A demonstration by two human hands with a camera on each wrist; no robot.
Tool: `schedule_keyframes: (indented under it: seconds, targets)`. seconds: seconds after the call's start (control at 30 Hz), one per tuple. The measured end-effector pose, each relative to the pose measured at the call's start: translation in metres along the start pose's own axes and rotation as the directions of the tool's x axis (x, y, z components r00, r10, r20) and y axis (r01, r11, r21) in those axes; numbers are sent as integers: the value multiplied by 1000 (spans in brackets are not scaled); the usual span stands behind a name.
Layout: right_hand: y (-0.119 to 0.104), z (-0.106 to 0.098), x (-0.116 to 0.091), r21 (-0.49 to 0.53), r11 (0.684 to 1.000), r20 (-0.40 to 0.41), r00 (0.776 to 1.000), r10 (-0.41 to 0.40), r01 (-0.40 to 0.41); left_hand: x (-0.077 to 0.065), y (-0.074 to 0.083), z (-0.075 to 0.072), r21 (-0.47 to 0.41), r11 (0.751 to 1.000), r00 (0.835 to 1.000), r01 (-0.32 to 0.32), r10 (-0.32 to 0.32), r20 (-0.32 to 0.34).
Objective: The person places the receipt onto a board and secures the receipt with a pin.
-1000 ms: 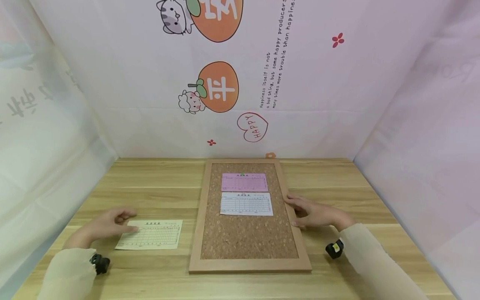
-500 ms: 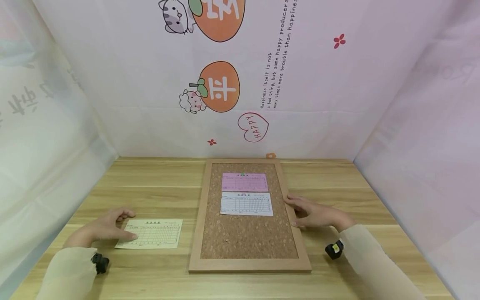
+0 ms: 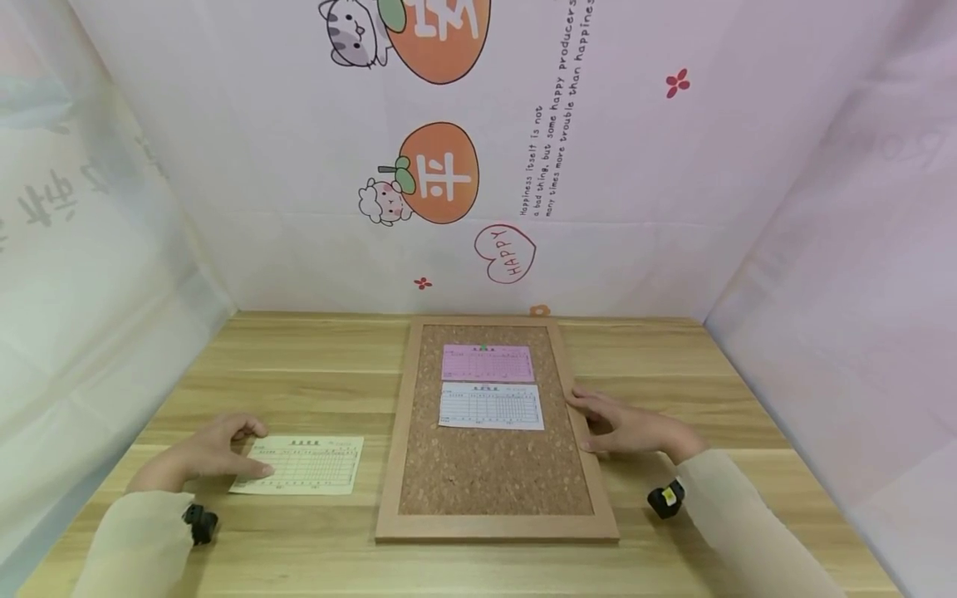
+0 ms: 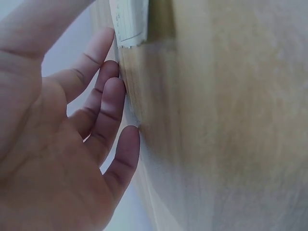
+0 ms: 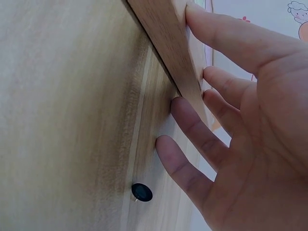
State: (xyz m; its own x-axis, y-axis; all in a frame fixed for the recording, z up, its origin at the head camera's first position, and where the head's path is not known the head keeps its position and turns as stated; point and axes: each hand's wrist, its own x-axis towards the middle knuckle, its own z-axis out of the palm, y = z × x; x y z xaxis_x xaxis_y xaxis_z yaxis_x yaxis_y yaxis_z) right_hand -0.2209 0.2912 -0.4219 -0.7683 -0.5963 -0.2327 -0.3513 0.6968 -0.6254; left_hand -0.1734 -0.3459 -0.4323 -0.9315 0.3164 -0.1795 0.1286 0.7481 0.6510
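A pale yellow printed form slip [image 3: 310, 467] lies on the table at the left. My left hand [image 3: 205, 455] rests at its left edge, thumb on the slip and the other fingers loosely bent. In the left wrist view, those fingers [image 4: 113, 101] are near the table by the slip's edge [image 4: 130, 29]. A wood-framed cork board [image 3: 497, 486] lies in the middle, bearing a pink slip [image 3: 489, 365] above a white slip [image 3: 493, 409]. My right hand [image 3: 635, 428] touches the board's right frame [image 5: 166, 38], thumb and fingers spread along it.
A small green spot, like a pin head [image 3: 483, 347], shows at the pink slip's top. A dark round-headed tack [image 5: 142, 192] lies on the wooden table [image 3: 314, 357] near my right fingers. A printed cloth [image 3: 613, 166] hangs behind the table, with pale cloths at both sides.
My left thumb has shifted down a little on the yellow slip, and the other fingers have drawn slightly back left. The right hand and the board have stayed in place.
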Motion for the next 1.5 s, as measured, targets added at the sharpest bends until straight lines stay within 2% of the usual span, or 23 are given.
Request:
schedule_keyframes:
  seconds: [0.13,0.43,0.73,1.0,1.13,1.23,1.4,1.5]
  targets:
    - [0,1,0,-2,1000,0,1000,8,-8,0,-1,0,5,1000,1000,-1,1,2]
    - [1,2,0,9,1000,0,1000,-17,17,2,-3,0,26,998,999,-52,52,15]
    - [1,3,-1,7,1000,-2,1000,-25,25,4,-4,1,-47,992,991,-118,120,50]
    - [3,2,-1,20,1000,-5,1000,-15,15,4,-1,1,-78,991,992,-108,113,61]
    - [4,3,-1,24,1000,-7,1000,-14,14,3,1,1,-126,988,992,-94,104,76]
    - [4,3,-1,23,1000,-3,1000,-17,17,3,1,2,-161,981,989,-109,123,83]
    - [2,3,-2,25,1000,-4,1000,-13,13,4,1,3,-160,979,988,-128,140,70]
    - [2,3,-3,31,999,-5,1000,-7,7,5,2,3,-162,981,990,-106,119,77]
